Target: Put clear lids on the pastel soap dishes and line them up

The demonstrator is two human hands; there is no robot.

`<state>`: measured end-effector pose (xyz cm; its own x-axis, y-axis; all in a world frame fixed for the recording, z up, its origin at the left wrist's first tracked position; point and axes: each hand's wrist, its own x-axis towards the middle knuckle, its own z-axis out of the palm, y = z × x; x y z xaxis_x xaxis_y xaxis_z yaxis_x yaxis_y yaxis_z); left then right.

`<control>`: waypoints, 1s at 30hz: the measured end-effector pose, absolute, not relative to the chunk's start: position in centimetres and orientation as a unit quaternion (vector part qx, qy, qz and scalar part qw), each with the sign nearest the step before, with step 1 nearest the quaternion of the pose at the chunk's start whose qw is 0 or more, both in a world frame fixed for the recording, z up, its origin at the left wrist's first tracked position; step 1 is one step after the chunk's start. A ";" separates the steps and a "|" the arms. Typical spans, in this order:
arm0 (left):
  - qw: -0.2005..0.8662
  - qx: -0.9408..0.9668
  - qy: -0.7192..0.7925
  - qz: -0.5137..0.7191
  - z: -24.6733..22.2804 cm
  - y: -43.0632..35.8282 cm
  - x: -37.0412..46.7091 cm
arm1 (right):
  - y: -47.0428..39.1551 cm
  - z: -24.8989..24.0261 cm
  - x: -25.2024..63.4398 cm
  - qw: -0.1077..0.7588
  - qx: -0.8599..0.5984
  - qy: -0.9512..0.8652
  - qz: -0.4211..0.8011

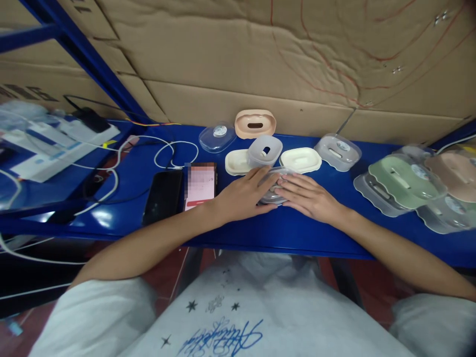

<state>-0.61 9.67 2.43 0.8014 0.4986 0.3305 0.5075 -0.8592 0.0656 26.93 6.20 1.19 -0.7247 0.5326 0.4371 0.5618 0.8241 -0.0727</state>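
Both of my hands rest on a clear plastic box [274,194] near the front of the blue table. My left hand [243,194] lies over its left side, fingers reaching across the top. From the right, my right hand [310,196] presses its stretched fingers on the lid. Behind the box stand a translucent piece with an oval slot [265,151], a cream tray [238,162] and another cream tray [301,159]. A peach slotted cover [255,124] leans at the back beside a clear lid [216,138].
Another clear box [338,152] stands right of the trays. Green boxes [405,181] and pink boxes [453,173] are piled at the right. A black phone [162,197], a lit phone [201,184], white cables and a power strip [63,148] lie left. Cardboard [223,59] rises behind.
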 end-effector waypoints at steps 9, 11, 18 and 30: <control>0.023 -0.948 -0.266 -0.175 2.0 9.4 -0.3 | 6.3 1.4 26.9 0.186 -0.348 -0.918 -0.040; 0.037 -0.948 -0.264 -0.175 1.8 9.3 -0.2 | 6.3 1.4 27.1 0.183 -0.347 -0.918 -0.057; 0.013 -0.947 -0.256 -0.195 2.4 9.1 -0.4 | 6.9 1.9 28.4 0.184 -0.320 -0.929 0.008; 0.079 -0.888 -0.448 -0.062 3.3 10.2 -1.0 | 10.0 3.1 32.7 0.280 -0.528 -0.785 -0.164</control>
<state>-0.98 10.22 3.31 0.5908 0.7864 0.1805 0.8059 -0.5858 -0.0856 32.70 9.99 3.09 -0.2857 0.7366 0.6130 0.9203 0.3893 -0.0389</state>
